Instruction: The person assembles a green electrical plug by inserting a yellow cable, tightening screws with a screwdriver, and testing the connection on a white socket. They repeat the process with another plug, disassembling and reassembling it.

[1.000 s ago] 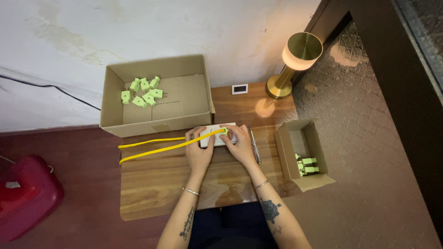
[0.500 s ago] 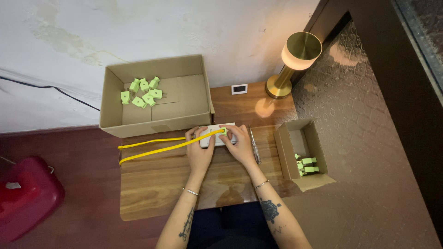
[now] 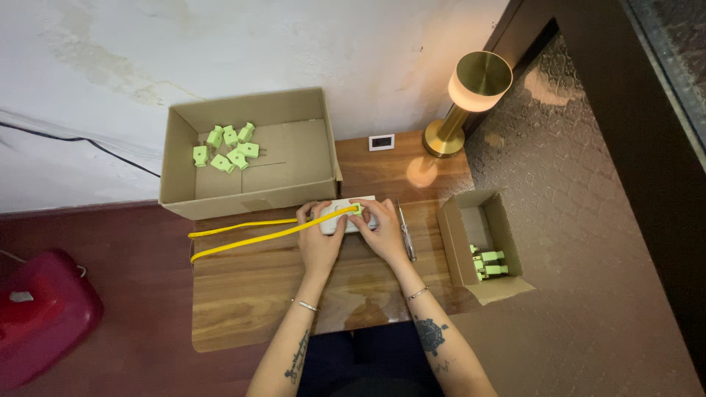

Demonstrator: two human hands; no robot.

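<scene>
A white power strip (image 3: 346, 218) lies on the wooden table (image 3: 250, 294) with a yellow cable (image 3: 243, 234) running from it to the left in a long loop. My left hand (image 3: 321, 237) rests on the strip's left part and over the cable. My right hand (image 3: 380, 229) holds the strip's right part, fingertips at the cable's end. Both hands grip the strip.
A large open cardboard box (image 3: 254, 158) with several green plugs (image 3: 228, 143) stands at the back left. A small box (image 3: 482, 246) with green plugs sits at the right. A screwdriver (image 3: 404, 231) lies by my right hand. A brass lamp (image 3: 467, 95) and a red container (image 3: 40, 316) are nearby.
</scene>
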